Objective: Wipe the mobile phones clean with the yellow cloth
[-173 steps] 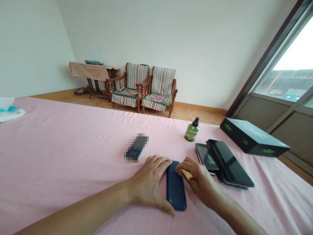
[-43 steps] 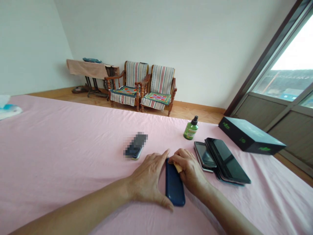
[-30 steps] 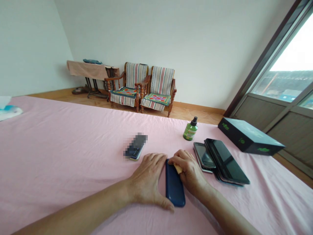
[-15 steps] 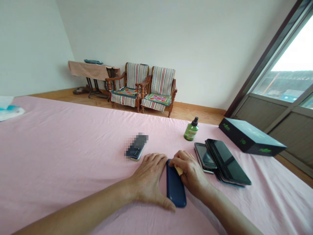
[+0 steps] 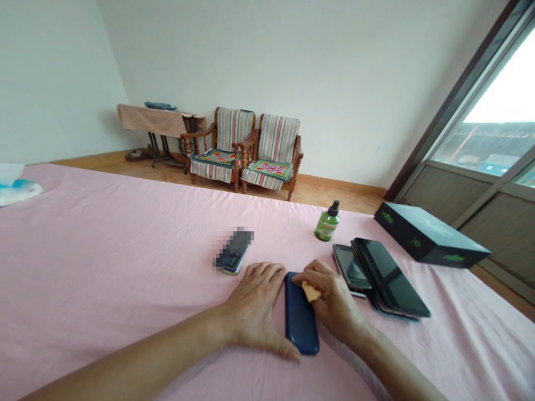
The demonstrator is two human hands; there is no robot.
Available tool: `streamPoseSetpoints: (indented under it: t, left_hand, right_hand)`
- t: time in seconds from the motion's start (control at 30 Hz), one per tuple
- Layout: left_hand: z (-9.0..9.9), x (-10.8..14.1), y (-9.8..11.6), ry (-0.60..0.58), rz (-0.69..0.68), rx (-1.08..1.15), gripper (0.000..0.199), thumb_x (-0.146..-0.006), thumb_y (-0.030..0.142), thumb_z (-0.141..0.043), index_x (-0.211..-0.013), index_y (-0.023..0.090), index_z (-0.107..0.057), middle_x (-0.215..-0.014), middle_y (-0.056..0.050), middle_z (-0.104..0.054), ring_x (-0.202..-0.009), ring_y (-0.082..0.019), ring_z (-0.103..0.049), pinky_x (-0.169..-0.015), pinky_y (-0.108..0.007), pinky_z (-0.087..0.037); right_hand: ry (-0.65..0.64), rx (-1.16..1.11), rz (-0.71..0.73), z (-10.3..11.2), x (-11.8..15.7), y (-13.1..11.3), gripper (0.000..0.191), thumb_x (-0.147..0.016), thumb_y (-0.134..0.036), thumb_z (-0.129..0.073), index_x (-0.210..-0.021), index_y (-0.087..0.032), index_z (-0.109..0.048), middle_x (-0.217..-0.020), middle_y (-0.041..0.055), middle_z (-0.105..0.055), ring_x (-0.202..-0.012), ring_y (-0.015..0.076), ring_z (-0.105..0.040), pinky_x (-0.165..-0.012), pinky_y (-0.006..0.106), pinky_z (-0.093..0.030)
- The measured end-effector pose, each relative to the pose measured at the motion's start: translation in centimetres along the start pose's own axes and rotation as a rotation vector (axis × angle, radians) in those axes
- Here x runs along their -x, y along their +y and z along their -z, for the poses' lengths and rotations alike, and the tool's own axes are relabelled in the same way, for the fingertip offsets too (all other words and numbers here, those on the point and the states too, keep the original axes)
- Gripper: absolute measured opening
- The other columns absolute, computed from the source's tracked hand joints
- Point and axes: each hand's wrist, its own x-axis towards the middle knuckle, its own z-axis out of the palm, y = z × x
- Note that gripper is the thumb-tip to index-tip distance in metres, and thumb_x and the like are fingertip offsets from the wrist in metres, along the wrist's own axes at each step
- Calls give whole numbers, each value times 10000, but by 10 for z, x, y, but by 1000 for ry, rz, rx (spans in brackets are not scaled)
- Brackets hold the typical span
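Note:
A dark blue phone [image 5: 301,320] lies face down or back up on the pink sheet [image 5: 125,250], its screen side hidden. My left hand [image 5: 254,306] clasps its left side, with the thumb at the lower end. My right hand [image 5: 332,301] pinches a small pale yellow pad [image 5: 311,292], probably sponge or cloth, and presses it on the phone's upper right part. Most of the pad is hidden by my fingers.
Just beyond my hands lie a keypad phone [image 5: 233,252], partly pixelated, and a smartphone [image 5: 351,267] beside a stack of dark tablets or phones [image 5: 390,278]. A green spray bottle [image 5: 328,221] and a black box [image 5: 428,236] stand farther back.
My right hand has shifted a little right and down along the phone, and more of the yellow pad shows. The blue phone and my left hand stay nearly in place.

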Motion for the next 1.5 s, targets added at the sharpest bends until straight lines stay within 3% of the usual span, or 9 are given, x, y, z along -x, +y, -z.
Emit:
streamPoseSetpoints:
  t: [0.1,0.2,0.5,0.8,1.03,1.13,1.23,1.4,1.5]
  left_hand:
    - [-2,-1,0,2,1,-18,1109,-446,752,-728,-1319,139,-425,-1317,-186,-486,-1197,-409,-437,-1051,-560,-291]
    - [-4,-1,-1,18,-5,-23,1104,-459,749,-721,-1328,140,-418,-1325,-179,-484,-1202,-400,-437,-1056,-551,-293]
    - [-4,0,1,12,11,-9,1094,-440,720,-751,-1311,136,-438,-1329,-182,-480,-1217,-392,-430,-1074,-547,-276]
    - [-6,1,-3,54,-23,0,1039,-447,739,-745,-1261,158,-460,-1276,-160,-514,-1177,-378,-456,-1048,-526,-304]
    - [-8,1,-4,43,-10,-4,1136,-422,749,-742,-1324,140,-420,-1357,-176,-464,-1242,-392,-409,-1081,-522,-265]
    - [-9,1,-4,45,-16,-9,1170,-415,745,-746,-1347,129,-401,-1362,-178,-466,-1249,-381,-410,-1093,-502,-261]
    - [-7,0,-3,34,-6,-18,1173,-431,751,-737,-1360,125,-390,-1371,-183,-459,-1253,-382,-407,-1094,-503,-262]
    - [-2,0,1,-27,27,-45,1184,-461,776,-706,-1382,110,-374,-1385,-199,-441,-1256,-405,-393,-1087,-542,-262]
    - [0,0,2,-42,30,-53,1181,-478,787,-691,-1398,122,-364,-1397,-195,-431,-1265,-408,-383,-1087,-549,-261]
  right_hand:
    - [117,28,-14,-9,-3,11,372,-754,7,-462,-929,-190,-725,-843,66,-575,-813,200,-552,-715,313,-446]
    - [125,98,4,-16,-6,19,399,-741,9,-452,-983,-156,-724,-873,95,-565,-847,231,-533,-739,354,-446]
    - [-5,115,77,-12,-2,4,552,-646,56,-426,-1068,-179,-694,-952,97,-566,-913,249,-487,-795,395,-410]
    - [-158,73,73,-8,14,-17,539,-545,58,-458,-959,-196,-690,-984,72,-572,-927,237,-471,-793,379,-373]
    - [-217,11,55,-7,34,-30,323,-746,-32,-535,-951,-215,-706,-922,78,-569,-857,215,-516,-693,324,-402]
    - [-290,-42,49,2,35,-41,198,-777,-92,-560,-829,-181,-729,-840,79,-577,-774,190,-542,-603,278,-397]
    - [-374,-141,-27,16,31,-42,237,-774,-61,-541,-770,-197,-735,-797,53,-590,-703,151,-561,-566,245,-395]
    - [30,-184,-90,23,22,-8,284,-847,-117,-497,-1007,-210,-712,-851,47,-584,-760,160,-585,-659,272,-447]
    - [93,-88,-78,15,18,11,306,-853,-104,-493,-1052,-206,-702,-882,56,-574,-801,172,-577,-698,288,-454]
